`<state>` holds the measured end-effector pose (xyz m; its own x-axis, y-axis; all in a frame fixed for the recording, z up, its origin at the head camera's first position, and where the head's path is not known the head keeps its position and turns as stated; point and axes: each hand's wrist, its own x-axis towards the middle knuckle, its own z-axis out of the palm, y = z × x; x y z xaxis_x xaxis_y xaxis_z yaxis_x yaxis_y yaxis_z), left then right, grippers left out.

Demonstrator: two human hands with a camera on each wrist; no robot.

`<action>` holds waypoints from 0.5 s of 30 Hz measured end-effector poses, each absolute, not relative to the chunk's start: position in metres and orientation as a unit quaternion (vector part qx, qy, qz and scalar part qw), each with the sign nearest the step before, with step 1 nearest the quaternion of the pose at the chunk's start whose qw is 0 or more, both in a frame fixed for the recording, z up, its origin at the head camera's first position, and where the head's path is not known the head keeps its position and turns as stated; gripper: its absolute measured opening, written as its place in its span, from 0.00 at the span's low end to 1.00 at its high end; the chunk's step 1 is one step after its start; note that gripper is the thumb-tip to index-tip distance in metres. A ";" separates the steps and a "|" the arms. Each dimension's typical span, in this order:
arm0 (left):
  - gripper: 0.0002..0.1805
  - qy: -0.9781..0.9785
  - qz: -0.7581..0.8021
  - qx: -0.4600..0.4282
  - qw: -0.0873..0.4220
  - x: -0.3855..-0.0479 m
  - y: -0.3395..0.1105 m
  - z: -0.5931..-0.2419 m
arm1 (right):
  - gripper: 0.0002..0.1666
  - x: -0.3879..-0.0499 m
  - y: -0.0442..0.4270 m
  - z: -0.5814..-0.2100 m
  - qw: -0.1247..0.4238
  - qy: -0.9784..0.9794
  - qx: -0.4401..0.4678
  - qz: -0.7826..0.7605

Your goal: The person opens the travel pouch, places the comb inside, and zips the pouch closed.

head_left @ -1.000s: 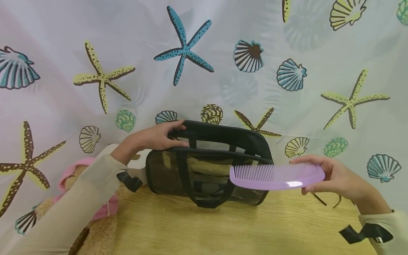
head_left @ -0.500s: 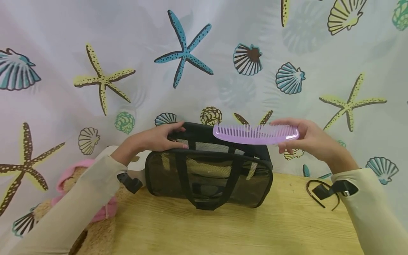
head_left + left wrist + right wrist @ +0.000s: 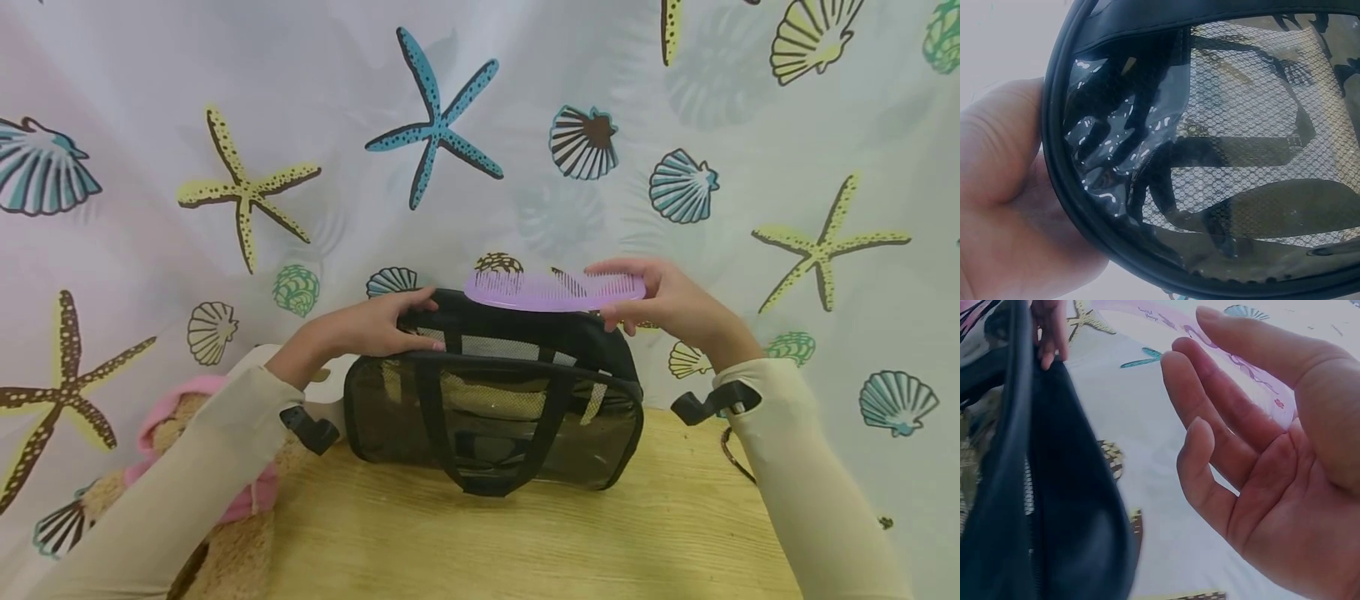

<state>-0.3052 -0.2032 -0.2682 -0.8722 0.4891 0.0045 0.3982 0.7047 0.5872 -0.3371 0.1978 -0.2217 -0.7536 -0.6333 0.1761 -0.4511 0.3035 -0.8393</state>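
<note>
A black bag [image 3: 390,429] with see-through and mesh panels stands on the wooden table, its top unzipped. My left hand [image 3: 363,327] holds the left end of its opening, thumb along the front rim and fingers over the back rim. In the left wrist view, that hand [image 3: 1004,187] is partly hidden behind the bag's end panel. My right hand [image 3: 667,308] pinches one end of a lilac comb [image 3: 551,293], teeth upward, above the bag's back rim. The comb [image 3: 1272,403] shows printed markings in the right wrist view. Contents of the bag are too dark to name.
A teddy bear in a pink hooded top [image 3: 251,500] sits at the left, partly behind my left sleeve. Behind it stands a white object [image 3: 333,379]. A dark headband [image 3: 735,458] lies right of the bag, mostly behind my right arm. A shell-print curtain [image 3: 525,167] hangs at the back.
My right hand has carried the comb up and to the left, from in front of the bag's right end to above its back rim. The left hand has kept its place on the bag.
</note>
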 end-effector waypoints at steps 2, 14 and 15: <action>0.54 0.921 0.297 0.240 0.073 -0.306 -0.203 -0.269 | 0.35 -0.342 0.193 -0.229 0.106 0.798 -0.338 -0.488; 0.54 0.922 0.295 0.243 0.069 -0.305 -0.203 -0.271 | 0.36 -0.356 0.171 -0.268 0.169 0.779 -0.338 -0.501; 0.53 0.922 0.294 0.244 0.068 -0.306 -0.203 -0.271 | 0.36 -0.356 0.171 -0.269 0.174 0.778 -0.337 -0.501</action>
<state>-0.3058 -0.2028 -0.2709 -0.8718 0.4896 0.0185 0.4098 0.7081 0.5750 -0.3564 0.1706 -0.2687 -0.7125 -0.6985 0.0671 -0.3497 0.2706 -0.8969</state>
